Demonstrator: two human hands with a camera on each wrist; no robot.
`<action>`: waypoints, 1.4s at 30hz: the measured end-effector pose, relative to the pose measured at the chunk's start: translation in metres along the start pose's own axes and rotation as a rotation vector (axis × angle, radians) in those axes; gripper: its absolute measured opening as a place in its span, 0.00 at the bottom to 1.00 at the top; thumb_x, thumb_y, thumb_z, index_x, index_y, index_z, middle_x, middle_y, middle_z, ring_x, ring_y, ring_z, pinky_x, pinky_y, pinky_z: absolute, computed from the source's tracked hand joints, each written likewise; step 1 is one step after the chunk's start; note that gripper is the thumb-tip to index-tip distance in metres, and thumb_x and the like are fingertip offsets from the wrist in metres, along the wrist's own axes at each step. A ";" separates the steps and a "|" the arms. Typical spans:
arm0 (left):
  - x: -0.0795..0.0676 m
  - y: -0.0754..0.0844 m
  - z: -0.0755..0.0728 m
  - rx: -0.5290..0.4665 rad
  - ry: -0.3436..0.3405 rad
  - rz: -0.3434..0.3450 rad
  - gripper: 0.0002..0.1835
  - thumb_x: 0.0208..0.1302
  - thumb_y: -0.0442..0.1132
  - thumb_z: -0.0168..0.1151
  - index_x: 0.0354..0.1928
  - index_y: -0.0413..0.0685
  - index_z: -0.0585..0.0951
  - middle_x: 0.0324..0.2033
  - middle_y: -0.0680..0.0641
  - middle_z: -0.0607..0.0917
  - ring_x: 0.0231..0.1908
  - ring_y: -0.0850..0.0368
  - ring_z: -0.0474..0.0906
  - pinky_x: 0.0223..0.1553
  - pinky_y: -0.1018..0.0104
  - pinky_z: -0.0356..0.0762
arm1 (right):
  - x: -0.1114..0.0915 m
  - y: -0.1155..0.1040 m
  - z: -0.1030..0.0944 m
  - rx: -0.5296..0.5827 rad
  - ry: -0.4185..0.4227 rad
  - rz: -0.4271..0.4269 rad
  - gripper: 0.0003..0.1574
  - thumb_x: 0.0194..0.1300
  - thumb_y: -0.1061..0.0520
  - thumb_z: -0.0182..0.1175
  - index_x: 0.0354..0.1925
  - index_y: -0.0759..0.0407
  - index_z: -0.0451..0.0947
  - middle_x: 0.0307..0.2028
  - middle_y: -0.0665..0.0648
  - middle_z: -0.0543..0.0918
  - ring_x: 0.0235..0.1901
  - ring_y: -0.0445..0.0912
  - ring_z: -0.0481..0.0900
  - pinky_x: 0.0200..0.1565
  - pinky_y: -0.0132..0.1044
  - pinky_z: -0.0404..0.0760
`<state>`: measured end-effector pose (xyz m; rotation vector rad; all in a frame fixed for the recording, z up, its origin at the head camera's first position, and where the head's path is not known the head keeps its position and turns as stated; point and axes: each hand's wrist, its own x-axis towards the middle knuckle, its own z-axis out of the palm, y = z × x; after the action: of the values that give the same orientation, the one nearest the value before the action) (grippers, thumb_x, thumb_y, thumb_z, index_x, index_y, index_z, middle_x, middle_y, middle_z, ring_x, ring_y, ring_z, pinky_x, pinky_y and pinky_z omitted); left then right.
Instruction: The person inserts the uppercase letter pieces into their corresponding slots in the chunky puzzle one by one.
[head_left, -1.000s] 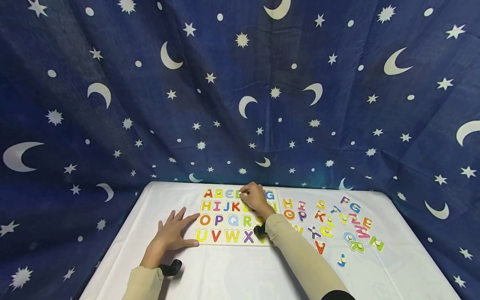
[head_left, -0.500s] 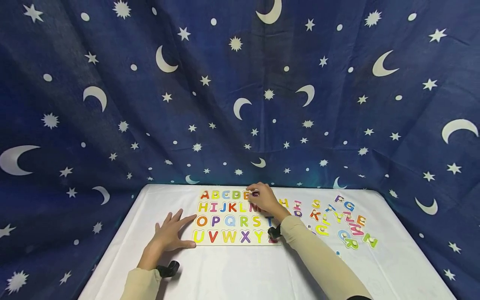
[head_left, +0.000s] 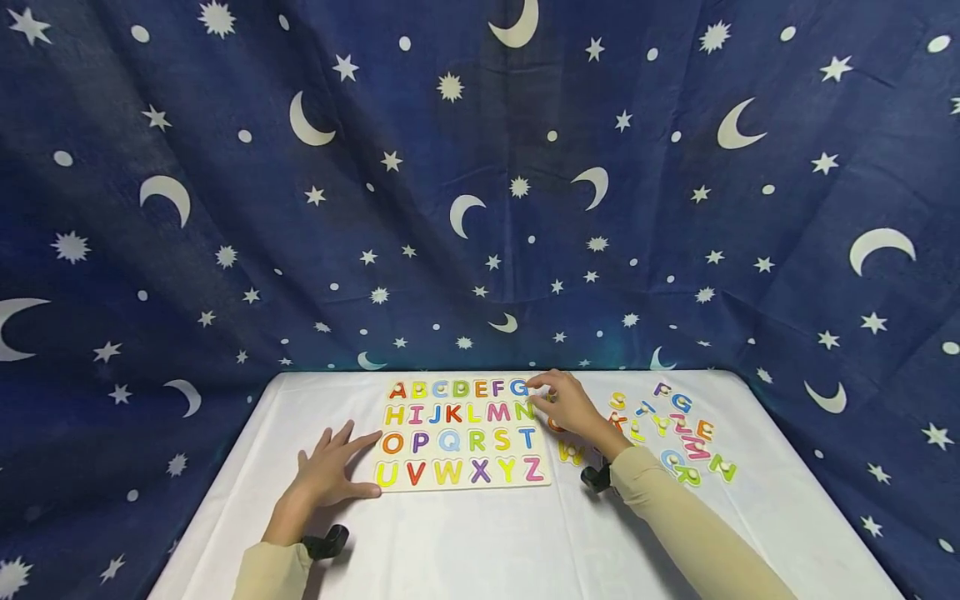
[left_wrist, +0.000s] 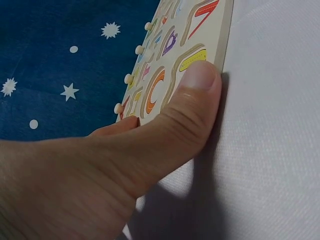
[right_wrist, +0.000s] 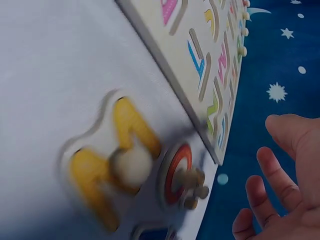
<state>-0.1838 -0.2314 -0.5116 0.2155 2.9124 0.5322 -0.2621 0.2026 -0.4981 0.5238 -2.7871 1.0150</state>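
Note:
A pale wooden alphabet board [head_left: 465, 487] lies on the white table. Letter pieces with round knobs sit in its top row from A [head_left: 398, 390] to D [head_left: 461, 389]. My left hand [head_left: 326, 471] rests at the board's left edge, fingers spread. In the left wrist view, its thumb [left_wrist: 197, 80] touches the corner by the yellow U. Just past the blue G at the top right, my right hand [head_left: 573, 412] hovers with loosely bent fingers. In the right wrist view those fingers [right_wrist: 270, 170] are apart and hold nothing.
Loose knobbed letters lie right of the board, among them a yellow W [head_left: 570, 452], a blue G [head_left: 681, 403], an orange E [head_left: 704, 431] and a green R [head_left: 686, 476]. An orange O [right_wrist: 172, 165] lies near the board's corner. A dark starry curtain [head_left: 480, 208] hangs behind the table.
My right hand has let go of the D piece, now in the top row, and moved right across the board to beyond G. The left hand has stayed at the board's edge.

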 end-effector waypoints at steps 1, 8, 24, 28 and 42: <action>0.000 0.000 0.000 0.000 0.001 0.000 0.58 0.35 0.70 0.81 0.73 0.61 0.73 0.77 0.30 0.58 0.74 0.19 0.46 0.62 0.12 0.39 | -0.003 0.001 -0.003 -0.004 -0.001 0.005 0.18 0.67 0.58 0.71 0.55 0.56 0.86 0.50 0.55 0.85 0.44 0.55 0.79 0.47 0.50 0.77; -0.002 0.000 -0.001 0.003 0.002 0.002 0.58 0.36 0.69 0.81 0.73 0.60 0.73 0.76 0.29 0.58 0.74 0.18 0.46 0.62 0.12 0.39 | -0.030 0.014 -0.022 -0.012 0.041 -0.005 0.17 0.65 0.58 0.72 0.53 0.57 0.87 0.49 0.54 0.86 0.43 0.55 0.79 0.43 0.46 0.77; -0.001 -0.001 0.001 0.002 0.014 0.022 0.57 0.36 0.70 0.80 0.73 0.60 0.73 0.76 0.30 0.59 0.73 0.18 0.47 0.61 0.11 0.40 | -0.080 0.071 -0.091 -0.058 0.210 0.079 0.18 0.66 0.60 0.70 0.55 0.58 0.85 0.45 0.59 0.87 0.42 0.55 0.80 0.39 0.45 0.77; -0.001 -0.001 0.002 0.000 0.011 0.019 0.58 0.35 0.70 0.80 0.73 0.61 0.73 0.76 0.30 0.59 0.74 0.19 0.46 0.61 0.11 0.39 | -0.098 0.094 -0.112 -0.065 0.244 0.199 0.23 0.69 0.55 0.69 0.59 0.59 0.82 0.48 0.63 0.86 0.45 0.57 0.79 0.40 0.44 0.77; -0.001 0.002 0.000 0.003 0.007 0.007 0.57 0.36 0.70 0.80 0.73 0.60 0.73 0.76 0.30 0.58 0.74 0.19 0.46 0.62 0.12 0.39 | -0.152 0.157 -0.155 0.045 0.129 0.573 0.39 0.70 0.43 0.67 0.65 0.69 0.73 0.61 0.79 0.73 0.58 0.71 0.73 0.50 0.57 0.78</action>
<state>-0.1829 -0.2300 -0.5110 0.2249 2.9199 0.5310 -0.1772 0.4566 -0.5097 -0.3554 -2.8539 1.1511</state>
